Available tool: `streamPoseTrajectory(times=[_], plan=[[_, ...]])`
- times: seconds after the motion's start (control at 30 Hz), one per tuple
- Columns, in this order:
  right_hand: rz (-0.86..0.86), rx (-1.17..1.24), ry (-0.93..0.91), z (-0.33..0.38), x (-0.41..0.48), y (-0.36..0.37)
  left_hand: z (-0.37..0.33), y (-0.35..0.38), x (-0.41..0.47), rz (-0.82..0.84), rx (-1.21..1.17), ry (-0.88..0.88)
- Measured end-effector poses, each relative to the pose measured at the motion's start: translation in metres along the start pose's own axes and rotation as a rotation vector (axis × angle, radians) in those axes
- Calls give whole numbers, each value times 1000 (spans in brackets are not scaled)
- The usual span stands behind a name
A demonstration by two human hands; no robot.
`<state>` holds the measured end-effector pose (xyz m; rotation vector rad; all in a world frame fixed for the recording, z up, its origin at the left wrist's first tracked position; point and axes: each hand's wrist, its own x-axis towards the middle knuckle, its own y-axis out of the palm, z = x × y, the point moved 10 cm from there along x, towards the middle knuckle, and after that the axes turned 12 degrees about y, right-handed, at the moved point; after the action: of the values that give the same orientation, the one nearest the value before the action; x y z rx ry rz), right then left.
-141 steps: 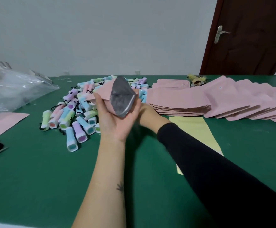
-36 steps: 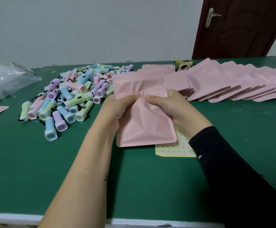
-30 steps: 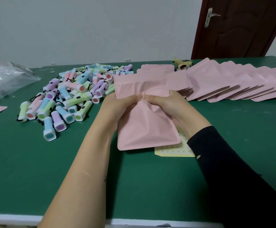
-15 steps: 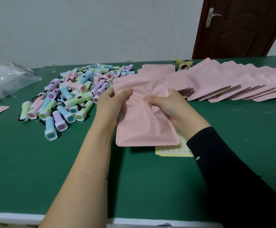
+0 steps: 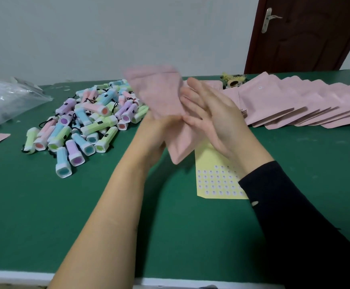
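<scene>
A pink pouch (image 5: 159, 94) is lifted off the green table (image 5: 45, 215), tilted to the left and blurred at its top. My left hand (image 5: 159, 130) grips the pouch at its middle from below. My right hand (image 5: 213, 113) has straight, spread fingers against the pouch's right side. A pile of pastel mini flashlights (image 5: 90, 119) lies left of the hands. The pouch bulges at its lower end; its contents are hidden.
Overlapping rows of pink pouches (image 5: 295, 105) cover the right back of the table. A yellow sticker sheet (image 5: 215, 178) lies under my right wrist. A clear plastic bag (image 5: 5, 101) sits at far left, a brown door (image 5: 307, 32) behind.
The pouch has swung up and tilted left. My right hand let go of its pinch and opened flat. My left hand slid down to the pouch's middle.
</scene>
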<state>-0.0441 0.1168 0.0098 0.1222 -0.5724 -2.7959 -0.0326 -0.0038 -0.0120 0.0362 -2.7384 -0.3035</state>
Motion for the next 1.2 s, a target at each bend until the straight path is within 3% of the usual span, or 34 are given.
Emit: streamPoseTrajectory(times=[0.07, 0.13, 0.23, 0.33, 0.5, 0.7, 1.2], plan=[[-212, -207, -98, 10, -2, -20, 9, -13, -2, -74, -173, -123], [-300, -373, -96, 10, 0, -35, 14, -14, -5, -55, -275, -209], [-198, -353, 111, -15, 5, -41, 17, -3, -10, 53, -318, -270], [-171, -406, 127, -22, 7, -43, 21, 0, -14, 120, -256, -315], [-72, -470, 217, -35, 10, -40, 30, -22, -10, -13, -144, -337], [-170, -434, 195, -39, 7, -41, 38, -25, -11, -14, 7, -356], [-234, -339, 253, -38, 4, -44, 41, -25, -8, -38, 61, -387]])
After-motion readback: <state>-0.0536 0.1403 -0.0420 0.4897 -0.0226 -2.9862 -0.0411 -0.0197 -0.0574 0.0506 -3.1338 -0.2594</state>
